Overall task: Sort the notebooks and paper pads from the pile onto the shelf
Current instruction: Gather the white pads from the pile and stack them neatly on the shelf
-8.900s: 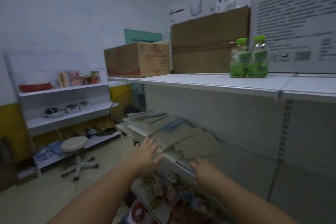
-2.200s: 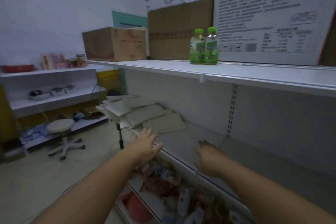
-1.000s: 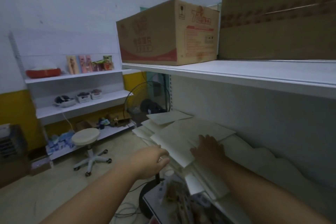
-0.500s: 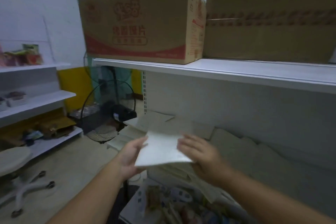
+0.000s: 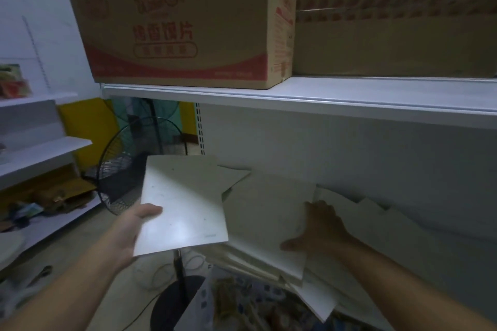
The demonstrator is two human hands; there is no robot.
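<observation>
The left hand (image 5: 129,234) alone now grips the white paper pad (image 5: 183,207) by its edge, thumb on top, just left of the pile (image 5: 269,212). The right hand (image 5: 320,231) has let go and lies flat, fingers spread, on that pile.

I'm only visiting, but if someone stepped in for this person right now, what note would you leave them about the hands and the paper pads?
Left hand: grips one pale pad by its near corner, held up left of the pile.
Right hand: open, flat on the pile's top pad.
Pile: a crooked heap on the middle shelf; more pads seem to lie further right.
Done: one pad picked.
Left: place it, then sort the heap.
</observation>
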